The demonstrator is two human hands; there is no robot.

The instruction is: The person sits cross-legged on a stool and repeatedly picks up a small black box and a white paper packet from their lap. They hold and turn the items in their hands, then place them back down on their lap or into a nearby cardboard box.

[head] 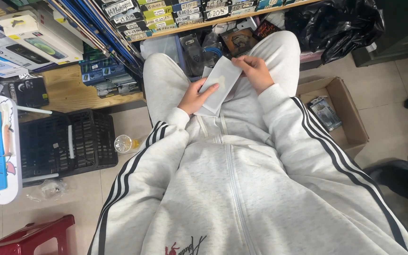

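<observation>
White, flat and oblong, the packet [220,81] lay over the seated person's lap in the head view, its long axis slanting from lower left up to upper right, the left hand [195,98] gripping the lower long edge with fingers curled under and thumb on top, the right hand [256,72] pinching the upper end between thumb and fingers. Both hands touched it, one at each end; a black crate [90,141] sat on the floor left, a cardboard box [350,123] right.

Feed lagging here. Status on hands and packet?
Left hand holds white packet from below. Right hand pinches its top edge. Nothing in the way.
</observation>
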